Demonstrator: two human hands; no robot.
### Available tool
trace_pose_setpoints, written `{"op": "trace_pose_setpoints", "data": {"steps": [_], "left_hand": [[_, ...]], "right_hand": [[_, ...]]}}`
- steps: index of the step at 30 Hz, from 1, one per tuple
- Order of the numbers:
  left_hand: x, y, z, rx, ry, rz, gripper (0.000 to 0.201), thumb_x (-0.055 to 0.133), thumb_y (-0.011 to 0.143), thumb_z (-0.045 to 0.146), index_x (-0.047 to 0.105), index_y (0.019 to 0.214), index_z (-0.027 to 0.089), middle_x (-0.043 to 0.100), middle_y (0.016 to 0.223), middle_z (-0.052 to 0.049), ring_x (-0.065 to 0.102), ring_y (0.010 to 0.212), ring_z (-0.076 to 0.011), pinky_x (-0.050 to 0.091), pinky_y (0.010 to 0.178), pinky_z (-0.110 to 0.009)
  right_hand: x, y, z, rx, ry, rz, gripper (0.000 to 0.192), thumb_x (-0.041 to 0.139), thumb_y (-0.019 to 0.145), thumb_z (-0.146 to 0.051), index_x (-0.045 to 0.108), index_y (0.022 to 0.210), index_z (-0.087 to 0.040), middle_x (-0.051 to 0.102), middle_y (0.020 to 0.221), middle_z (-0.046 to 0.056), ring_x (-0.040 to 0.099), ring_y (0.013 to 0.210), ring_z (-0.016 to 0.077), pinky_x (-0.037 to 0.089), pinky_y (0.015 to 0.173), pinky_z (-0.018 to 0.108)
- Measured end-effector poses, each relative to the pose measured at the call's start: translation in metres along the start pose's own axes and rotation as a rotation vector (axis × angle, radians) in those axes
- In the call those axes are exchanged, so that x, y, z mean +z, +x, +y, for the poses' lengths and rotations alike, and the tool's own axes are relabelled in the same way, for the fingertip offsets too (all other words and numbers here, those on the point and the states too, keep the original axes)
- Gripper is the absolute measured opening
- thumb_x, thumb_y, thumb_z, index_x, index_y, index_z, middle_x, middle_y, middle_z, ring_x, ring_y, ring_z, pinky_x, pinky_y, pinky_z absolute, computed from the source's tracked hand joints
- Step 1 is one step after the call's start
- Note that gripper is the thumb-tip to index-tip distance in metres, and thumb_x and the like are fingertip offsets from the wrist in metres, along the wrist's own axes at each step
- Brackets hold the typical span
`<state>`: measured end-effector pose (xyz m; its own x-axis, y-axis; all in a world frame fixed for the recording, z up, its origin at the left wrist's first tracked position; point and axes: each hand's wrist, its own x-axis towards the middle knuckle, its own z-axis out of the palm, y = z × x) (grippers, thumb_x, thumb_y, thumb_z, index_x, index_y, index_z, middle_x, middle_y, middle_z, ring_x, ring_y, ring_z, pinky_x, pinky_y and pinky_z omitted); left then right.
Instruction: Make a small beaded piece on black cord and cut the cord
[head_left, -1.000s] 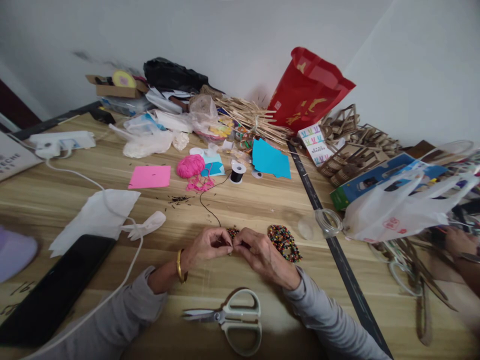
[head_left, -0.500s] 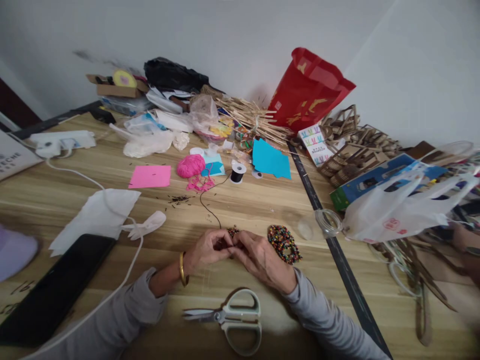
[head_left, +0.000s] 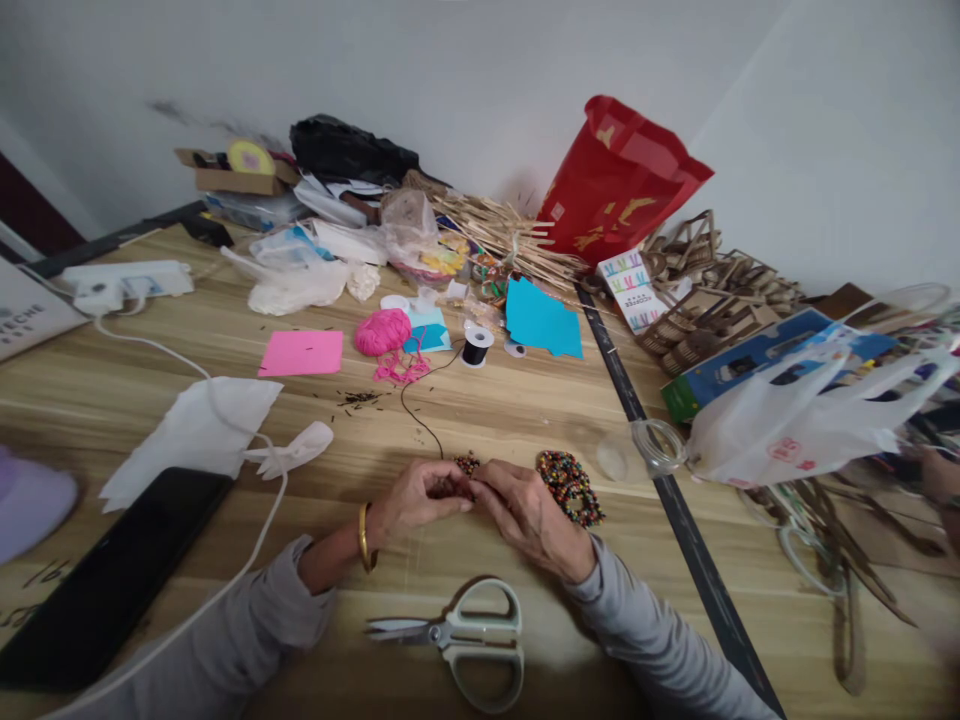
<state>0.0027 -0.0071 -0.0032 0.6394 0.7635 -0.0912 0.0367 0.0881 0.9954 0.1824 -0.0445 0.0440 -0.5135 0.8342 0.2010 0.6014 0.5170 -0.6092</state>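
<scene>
My left hand (head_left: 426, 497), a gold bangle at its wrist, is closed at the middle of the table. A thin black cord (head_left: 412, 410) runs from a spool (head_left: 478, 347) down into its fingers. Close beside it, my right hand (head_left: 534, 512) pinches thumb and fingers together; whatever small thing lies between the fingertips is too small to make out. Just behind the fingertips lie small multicoloured beads (head_left: 466, 461), partly hidden. A heap of beaded strands (head_left: 568, 487) rests to the right of my right hand. Scissors (head_left: 480, 640) with pale handles lie in front of both hands, blades pointing left.
Left are a black phone-like slab (head_left: 112, 580), white paper (head_left: 187, 440) and a white cable. Behind stand pink yarn (head_left: 382, 332), pink paper (head_left: 301, 353), blue sheets (head_left: 541, 318) and dark small sticks (head_left: 360, 398). A white plastic bag (head_left: 795, 430) and red bag (head_left: 622, 180) are right.
My hands have drawn slightly apart at the fingertips, the right shifting a little to the right. The cord, scissors and bead heap stay in place.
</scene>
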Motion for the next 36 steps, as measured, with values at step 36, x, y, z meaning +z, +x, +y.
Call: {"op": "trace_pose_setpoints", "data": {"steps": [36], "left_hand": [[-0.020,0.005,0.001,-0.087,-0.139,-0.107,0.028,0.073,0.068,0.037,0.062,0.070,0.011,0.061,0.058,0.001,0.054,0.055,-0.0088,0.042,0.056,-0.020]], "right_hand": [[0.005,0.000,0.013,0.115,0.245,0.121,0.022,0.050,0.091,-0.030,0.063,0.083,-0.015,0.060,0.070,0.001,0.052,0.062,0.0098,0.038,0.059,0.019]]}}
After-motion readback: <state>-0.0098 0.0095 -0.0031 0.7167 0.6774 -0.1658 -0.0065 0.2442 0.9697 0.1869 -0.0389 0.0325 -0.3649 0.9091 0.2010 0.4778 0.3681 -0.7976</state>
